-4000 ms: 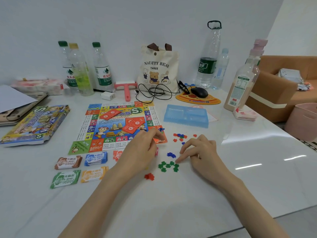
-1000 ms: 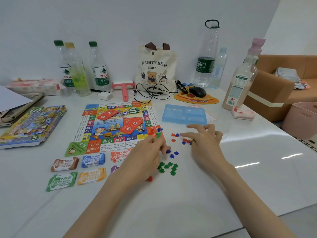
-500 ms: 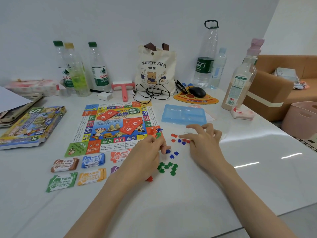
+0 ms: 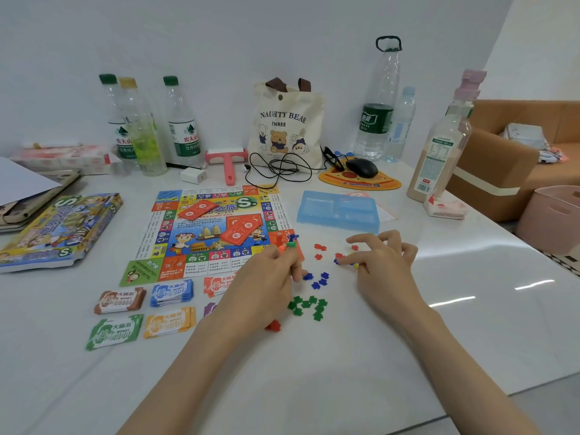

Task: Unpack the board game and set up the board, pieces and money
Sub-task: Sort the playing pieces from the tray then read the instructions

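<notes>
"NAUHTY BEAR THREE" on tote bag (image 4: pixel 287 127), far beyond left hand (image 4: pixel 266 277). "Domino's" on pizza-shaped mouse pad (image 4: pixel 361 183), beyond right hand (image 4: pixel 383 265). Big white "S" on game board (image 4: pixel 207 227), just beyond left hand. "S" twice on game box (image 4: pixel 59 230), far left. "MONEY" and "大富翁" on brown money stack (image 4: pixel 120 301) and green money stack (image 4: pixel 114 332), left of left hand; the numbers are unclear. "农夫山" on water bottle (image 4: pixel 183 127) label.

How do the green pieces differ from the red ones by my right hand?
The green pieces lie bunched in one tight cluster nearer you; the red pieces lie scattered farther back. No hand touches the green pieces; your right hand reaches beside the red pieces. Both are small, on the white table.
</notes>
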`<state>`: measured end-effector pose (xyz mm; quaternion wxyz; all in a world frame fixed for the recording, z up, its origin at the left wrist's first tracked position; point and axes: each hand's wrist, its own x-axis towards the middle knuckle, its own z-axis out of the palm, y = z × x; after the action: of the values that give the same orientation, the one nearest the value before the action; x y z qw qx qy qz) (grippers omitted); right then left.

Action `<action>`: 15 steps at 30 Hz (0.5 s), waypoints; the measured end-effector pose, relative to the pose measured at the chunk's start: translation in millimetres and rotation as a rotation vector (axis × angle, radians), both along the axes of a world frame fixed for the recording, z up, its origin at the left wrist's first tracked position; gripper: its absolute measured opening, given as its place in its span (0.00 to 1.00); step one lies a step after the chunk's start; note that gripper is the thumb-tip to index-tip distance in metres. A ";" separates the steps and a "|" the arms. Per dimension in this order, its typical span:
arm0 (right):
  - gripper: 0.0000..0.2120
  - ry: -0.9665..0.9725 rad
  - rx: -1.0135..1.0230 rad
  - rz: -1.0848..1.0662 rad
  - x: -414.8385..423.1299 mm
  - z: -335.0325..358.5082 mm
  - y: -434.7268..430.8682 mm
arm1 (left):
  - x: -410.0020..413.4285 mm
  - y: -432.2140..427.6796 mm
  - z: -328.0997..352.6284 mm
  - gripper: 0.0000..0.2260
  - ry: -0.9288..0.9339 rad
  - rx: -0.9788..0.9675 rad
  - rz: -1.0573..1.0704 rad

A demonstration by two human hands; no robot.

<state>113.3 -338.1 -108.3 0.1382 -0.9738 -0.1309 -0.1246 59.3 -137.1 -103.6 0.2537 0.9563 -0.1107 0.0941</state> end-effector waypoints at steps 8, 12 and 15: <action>0.28 -0.003 0.205 0.114 -0.1 -3.0 3.6 | -1.6 -1.9 1.2 0.14 0.051 0.018 -0.020; 0.27 0.019 0.070 0.105 -2.3 -1.3 1.6 | -0.4 -0.3 -2.4 0.12 0.045 0.010 0.000; 0.27 0.042 0.033 0.164 -1.4 -4.0 2.8 | -0.9 -0.9 -2.4 0.10 0.080 0.041 0.001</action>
<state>111.9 -335.3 -112.4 0.1666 -0.9598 -0.2052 -0.0948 58.4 -138.0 -106.0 0.2382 0.9644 -0.1020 0.0536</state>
